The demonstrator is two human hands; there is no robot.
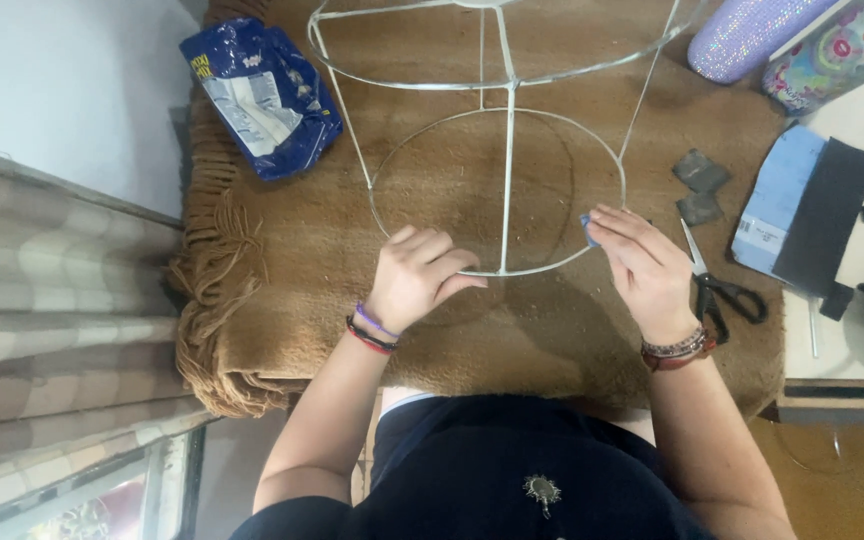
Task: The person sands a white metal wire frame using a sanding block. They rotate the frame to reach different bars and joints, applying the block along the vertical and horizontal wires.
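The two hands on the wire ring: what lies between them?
In the head view, between the left hand and right hand lie the white wire frame's near ring and one upright rod, over the brown cloth.

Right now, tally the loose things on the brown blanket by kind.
Wire lampshade frame: 1
Blue packet: 1
Scissors: 1
Grey scraps: 2
Total: 5

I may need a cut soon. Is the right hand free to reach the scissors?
Probably not at once: the right hand pinches a small blue piece against the wire frame. The scissors lie unobstructed right beside it.
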